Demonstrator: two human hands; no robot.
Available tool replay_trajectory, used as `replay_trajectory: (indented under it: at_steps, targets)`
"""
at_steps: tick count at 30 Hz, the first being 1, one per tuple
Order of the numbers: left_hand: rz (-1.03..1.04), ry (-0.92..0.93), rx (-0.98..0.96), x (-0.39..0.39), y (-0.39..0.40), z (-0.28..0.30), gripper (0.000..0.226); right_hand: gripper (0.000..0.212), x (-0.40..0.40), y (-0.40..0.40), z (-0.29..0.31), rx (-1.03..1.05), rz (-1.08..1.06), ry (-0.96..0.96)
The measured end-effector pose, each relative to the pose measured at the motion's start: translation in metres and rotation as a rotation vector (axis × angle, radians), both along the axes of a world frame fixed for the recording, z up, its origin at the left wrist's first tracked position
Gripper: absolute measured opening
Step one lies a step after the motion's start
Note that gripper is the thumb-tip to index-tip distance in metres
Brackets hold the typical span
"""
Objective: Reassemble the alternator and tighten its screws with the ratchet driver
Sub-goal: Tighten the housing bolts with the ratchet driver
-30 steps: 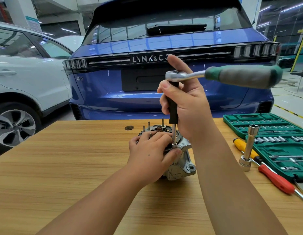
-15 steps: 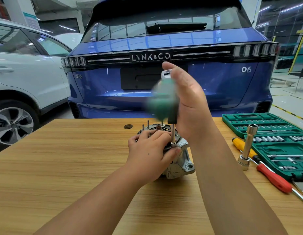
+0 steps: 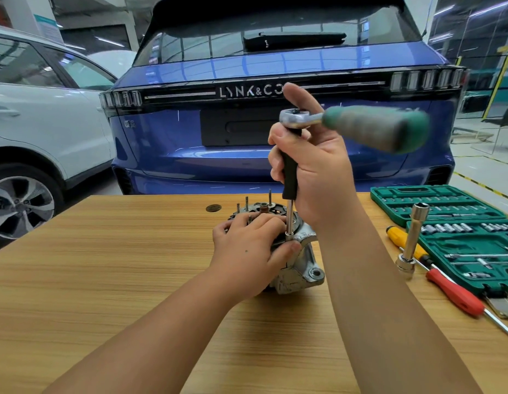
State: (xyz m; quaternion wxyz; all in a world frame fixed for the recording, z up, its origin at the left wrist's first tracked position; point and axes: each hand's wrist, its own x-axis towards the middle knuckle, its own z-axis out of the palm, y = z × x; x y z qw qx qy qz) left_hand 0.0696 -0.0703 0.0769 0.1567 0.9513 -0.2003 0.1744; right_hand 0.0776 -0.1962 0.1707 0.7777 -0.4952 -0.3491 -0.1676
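Hands (image 3: 247,251) (image 3: 315,166) steady alternator (image 3: 301,265) and hold ratchet driver (image 3: 289,177) upright.

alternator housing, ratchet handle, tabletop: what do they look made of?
Alternator housing: bare grey metal, likely cast aluminium; dull, slightly rough sheen with moulded lugs.
Ratchet handle: green and grey grip, probably rubber or plastic with a matte look, though motion blur hides detail; its head is shiny chromed steel.
Tabletop: light wood-grain surface, smooth and even; whether laminate or solid wood is unclear.
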Motion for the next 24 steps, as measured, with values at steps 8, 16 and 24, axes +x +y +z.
replay_trajectory:
  at_steps: [8, 16, 24]
  targets:
    - [0.000, 0.008, -0.010, -0.001, 0.001, 0.002, 0.033, 0.049, 0.003, -0.006, -0.001, 0.087, 0.310, 0.096]
    - [0.003, 0.009, -0.002, -0.002, 0.000, 0.001, 0.027, 0.016, -0.003, 0.000, 0.004, 0.085, -0.073, 0.181]
    - [0.004, 0.004, -0.009, 0.000, 0.001, 0.002, 0.027, 0.033, 0.004, -0.009, 0.002, 0.055, 0.053, 0.092]
